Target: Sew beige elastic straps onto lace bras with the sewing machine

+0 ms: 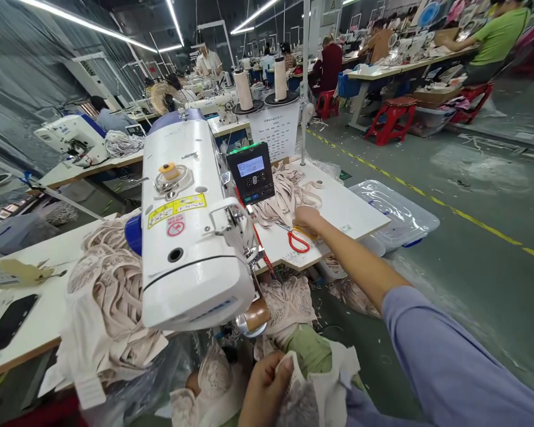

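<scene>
At the bottom middle, my left hand (269, 382) pinches the edge of a beige lace bra (327, 385), which lies across my lap. My right hand (307, 218) reaches onto the white tabletop beside a pile of beige straps (280, 198); its fingers are mostly hidden. Just left of that hand lie scissors with red handles (299, 242), and a yellow item (306, 231) shows under it. The white sewing machine (196, 225) stands left of my right arm, with more lace pieces (289, 302) hanging below its end.
A heap of beige bras (111, 284) covers the table to the left, near a black phone (9, 323). The lit control panel (251, 172) stands behind the machine. Thread cones (244, 90) rise at the back. A clear plastic lid (396, 213) sits at right. Other people work farther off.
</scene>
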`<state>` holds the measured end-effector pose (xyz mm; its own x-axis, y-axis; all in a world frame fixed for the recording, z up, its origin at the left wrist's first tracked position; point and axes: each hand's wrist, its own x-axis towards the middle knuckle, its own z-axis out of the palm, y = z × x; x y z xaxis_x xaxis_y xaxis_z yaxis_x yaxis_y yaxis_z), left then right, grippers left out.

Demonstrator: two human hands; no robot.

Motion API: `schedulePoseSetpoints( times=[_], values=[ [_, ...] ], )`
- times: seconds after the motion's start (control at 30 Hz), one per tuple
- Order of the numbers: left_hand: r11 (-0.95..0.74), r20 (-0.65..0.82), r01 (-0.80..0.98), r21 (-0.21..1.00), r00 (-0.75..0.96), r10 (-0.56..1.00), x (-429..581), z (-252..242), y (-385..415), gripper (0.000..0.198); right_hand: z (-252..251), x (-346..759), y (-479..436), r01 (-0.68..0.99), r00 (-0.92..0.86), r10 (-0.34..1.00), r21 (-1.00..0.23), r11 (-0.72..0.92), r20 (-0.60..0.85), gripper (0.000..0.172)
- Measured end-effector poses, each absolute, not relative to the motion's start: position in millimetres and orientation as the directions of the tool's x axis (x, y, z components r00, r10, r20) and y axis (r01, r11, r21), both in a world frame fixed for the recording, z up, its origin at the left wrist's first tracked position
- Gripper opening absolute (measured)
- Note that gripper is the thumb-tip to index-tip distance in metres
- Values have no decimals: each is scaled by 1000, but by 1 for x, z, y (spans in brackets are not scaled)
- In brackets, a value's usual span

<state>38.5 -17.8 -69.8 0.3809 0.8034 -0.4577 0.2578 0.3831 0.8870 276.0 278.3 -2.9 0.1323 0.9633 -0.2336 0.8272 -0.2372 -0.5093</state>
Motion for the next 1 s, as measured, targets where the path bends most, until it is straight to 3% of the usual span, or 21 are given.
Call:
schedulePoseSetpoints(
  times=[0.1,0.23,0.33,0.43,0.53,0.67,0.73,0.8,0.9,0.93,1.0],
  values=[
    [356,-426,277,892,259,867,29,-64,-20,66,-1,291,277,636,105,950,-715,-291,-294,28],
    [344,-393,245,907,194,899,19,-45,-18,64,-4,299,237,209,-69,963,-948,-240,-259,16],
    [381,-398,128,916,162,903,14,-24,-15,61,-24,275,173,-122,-262,947,-967,-225,-187,22],
    [401,-397,16,916,174,901,13,-5,-14,53,-50,235,98,-316,-465,876,-901,-298,-127,37],
    [390,-385,24,921,220,896,14,6,-10,49,-62,205,44,-401,-602,797,-845,-354,-48,33],
    [428,-438,109,897,352,827,12,0,-7,47,-60,193,25,-425,-584,808,-877,-223,78,20],
    [444,-454,126,887,411,790,10,-6,-9,54,-61,195,24,-415,-569,822,-864,-284,3,21],
    [404,-426,142,904,401,811,9,-9,-11,56,-64,198,20,-430,-623,767,-751,-501,-156,23],
    [274,-332,220,936,296,896,12,-9,-16,49,-66,197,7,-292,-814,480,-483,-826,-327,60],
    [234,-302,252,939,280,911,14,-8,-18,47,-66,196,4,-236,-836,413,-443,-865,-362,69],
    [181,-272,308,934,282,920,18,-7,-21,42,-62,191,2,-209,-784,423,-450,-868,-454,68]
  ],
)
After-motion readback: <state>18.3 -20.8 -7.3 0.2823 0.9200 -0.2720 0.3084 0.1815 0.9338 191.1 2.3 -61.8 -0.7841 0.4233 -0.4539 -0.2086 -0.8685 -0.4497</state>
